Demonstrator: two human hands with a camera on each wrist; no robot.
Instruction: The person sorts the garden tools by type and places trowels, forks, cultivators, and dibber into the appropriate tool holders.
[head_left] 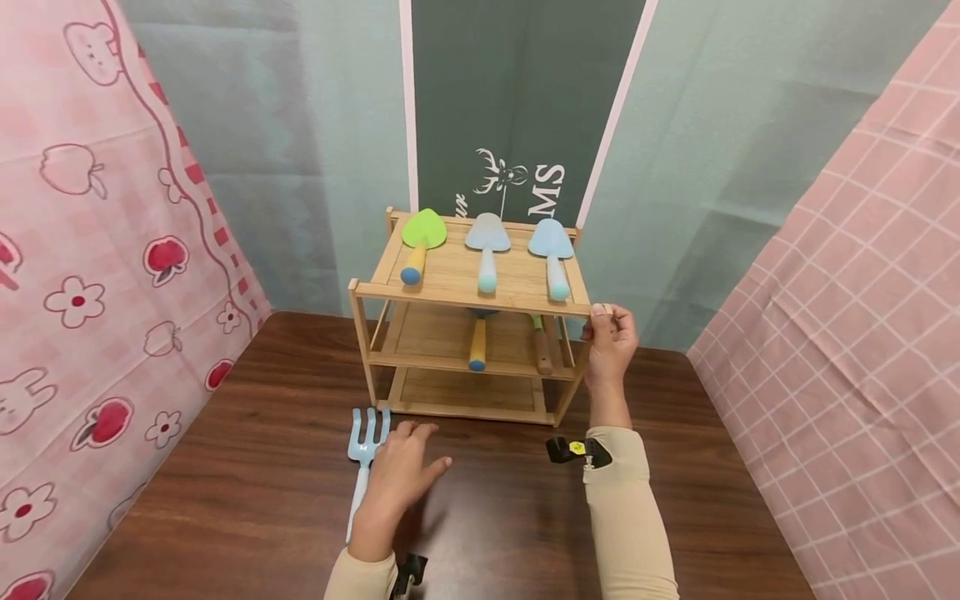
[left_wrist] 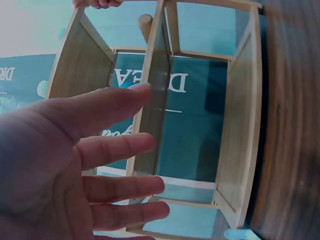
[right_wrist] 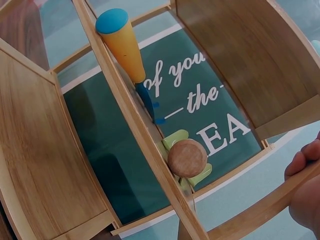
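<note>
A three-tier wooden rack [head_left: 468, 293] stands on the table; my right hand [head_left: 611, 342] grips its upper right front corner, fingers curled round the frame. Over the table in front hangs my left hand [head_left: 405, 467], fingers spread and nothing in them. Beside and partly behind it lies a light blue hand fork [head_left: 364, 452], tines toward the rack. The top tier carries a green trowel [head_left: 425, 229], a pale grey trowel [head_left: 487, 235] and a light blue trowel [head_left: 551, 240]. On the middle tier are a yellow-handled tool [right_wrist: 125, 50] and a wooden-handled tool [right_wrist: 187, 158] with green parts.
The bottom tier [head_left: 468, 390] sits close to the dark wooden table [head_left: 247, 483]. Behind the rack hangs a green printed cloth [head_left: 525, 92]. Pink patterned cloth [head_left: 135, 333] borders the left side, and pink checked cloth [head_left: 847, 317] the right.
</note>
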